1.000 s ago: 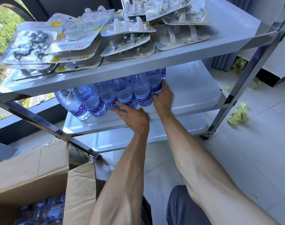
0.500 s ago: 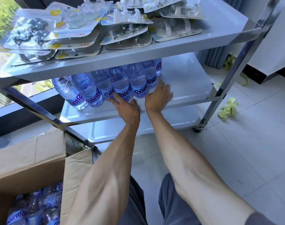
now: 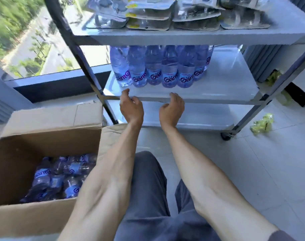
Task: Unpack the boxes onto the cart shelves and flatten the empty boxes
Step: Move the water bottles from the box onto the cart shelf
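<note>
Here, left hand (image 3: 131,108) and right hand (image 3: 171,109) hover loosely curled, holding nothing, before the grey metal cart's middle shelf (image 3: 223,89), where clear blue-labelled water bottles (image 3: 158,66) stand upright; more lie in the open brown cardboard box (image 3: 44,134).

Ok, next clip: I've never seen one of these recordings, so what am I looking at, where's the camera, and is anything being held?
There is no machine here, just a person filmed by a wide-angle camera worn on their head, looking down past their knees at both forearms. The left hand and right hand hang loosely curled in front of a metal cart and hold nothing. On the middle shelf stands a pack of water bottles, upright. The top shelf carries flat plastic-fronted packets; what is in them is too blurred to tell. At the person's left, an open cardboard box on the floor holds more bottles, so unpacking is not finished.
</note>
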`<state>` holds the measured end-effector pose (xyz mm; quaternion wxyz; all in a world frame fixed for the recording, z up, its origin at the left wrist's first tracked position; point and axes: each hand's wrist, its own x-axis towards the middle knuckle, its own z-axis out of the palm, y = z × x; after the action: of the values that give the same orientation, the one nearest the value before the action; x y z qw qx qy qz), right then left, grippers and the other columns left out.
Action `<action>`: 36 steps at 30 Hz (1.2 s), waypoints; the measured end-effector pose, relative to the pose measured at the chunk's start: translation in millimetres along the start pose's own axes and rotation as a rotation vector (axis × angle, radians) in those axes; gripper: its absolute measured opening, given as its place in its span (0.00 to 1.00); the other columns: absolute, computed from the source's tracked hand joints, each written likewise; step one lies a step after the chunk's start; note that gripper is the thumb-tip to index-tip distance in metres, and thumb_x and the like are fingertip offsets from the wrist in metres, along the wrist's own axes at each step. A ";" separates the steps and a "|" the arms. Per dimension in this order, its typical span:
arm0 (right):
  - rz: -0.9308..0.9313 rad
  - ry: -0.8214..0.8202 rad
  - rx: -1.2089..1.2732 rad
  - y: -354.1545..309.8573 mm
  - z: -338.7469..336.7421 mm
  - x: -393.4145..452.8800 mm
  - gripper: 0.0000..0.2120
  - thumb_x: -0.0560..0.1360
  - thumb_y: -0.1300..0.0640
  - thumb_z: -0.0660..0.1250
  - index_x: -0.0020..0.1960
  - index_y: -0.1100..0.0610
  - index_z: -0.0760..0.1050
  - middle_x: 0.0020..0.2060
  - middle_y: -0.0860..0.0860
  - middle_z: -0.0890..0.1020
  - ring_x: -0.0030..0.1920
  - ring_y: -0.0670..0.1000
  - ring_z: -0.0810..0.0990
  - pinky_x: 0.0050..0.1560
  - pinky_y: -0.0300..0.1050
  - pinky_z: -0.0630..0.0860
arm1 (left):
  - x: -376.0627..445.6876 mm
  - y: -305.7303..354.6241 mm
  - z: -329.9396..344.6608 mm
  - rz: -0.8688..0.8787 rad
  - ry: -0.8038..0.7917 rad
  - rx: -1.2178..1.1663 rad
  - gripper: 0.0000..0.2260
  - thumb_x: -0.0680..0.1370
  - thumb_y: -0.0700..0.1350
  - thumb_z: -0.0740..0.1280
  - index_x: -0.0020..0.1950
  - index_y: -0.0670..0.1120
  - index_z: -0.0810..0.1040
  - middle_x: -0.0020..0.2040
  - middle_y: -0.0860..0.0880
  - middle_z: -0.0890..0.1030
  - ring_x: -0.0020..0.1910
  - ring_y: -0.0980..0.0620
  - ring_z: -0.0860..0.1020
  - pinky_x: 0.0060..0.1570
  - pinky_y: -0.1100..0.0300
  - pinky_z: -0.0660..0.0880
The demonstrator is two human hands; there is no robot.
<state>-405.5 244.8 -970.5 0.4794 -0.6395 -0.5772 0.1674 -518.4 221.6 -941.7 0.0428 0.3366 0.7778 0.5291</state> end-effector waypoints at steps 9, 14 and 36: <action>-0.125 -0.364 0.085 -83.9 65.8 -125.0 0.22 0.70 0.70 0.60 0.63 0.63 0.77 0.59 0.58 0.79 0.60 0.59 0.76 0.60 0.47 0.69 | 19.3 -112.0 -141.0 -0.224 0.177 0.160 0.16 0.76 0.38 0.62 0.64 0.43 0.76 0.60 0.45 0.80 0.56 0.44 0.78 0.52 0.59 0.71; -0.253 -0.555 -0.029 -107.0 94.3 -178.8 0.19 0.69 0.66 0.61 0.57 0.61 0.80 0.54 0.58 0.82 0.57 0.60 0.78 0.61 0.50 0.71 | 12.0 -189.1 -191.1 -0.638 0.077 0.277 0.18 0.75 0.40 0.62 0.66 0.43 0.73 0.63 0.42 0.76 0.62 0.41 0.76 0.57 0.54 0.71; -0.465 -0.708 -0.437 -94.9 140.2 -245.0 0.14 0.64 0.60 0.66 0.49 0.55 0.79 0.52 0.52 0.83 0.75 0.53 0.62 0.75 0.58 0.50 | -12.9 -295.4 -183.5 -1.296 -0.293 0.194 0.29 0.78 0.48 0.69 0.74 0.36 0.65 0.72 0.39 0.71 0.70 0.42 0.71 0.69 0.51 0.69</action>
<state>-636.0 71.5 -1045.0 0.1320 -0.4828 -0.8546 0.1380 -727.4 5.5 -1116.9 0.4264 -0.1277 0.8529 0.2730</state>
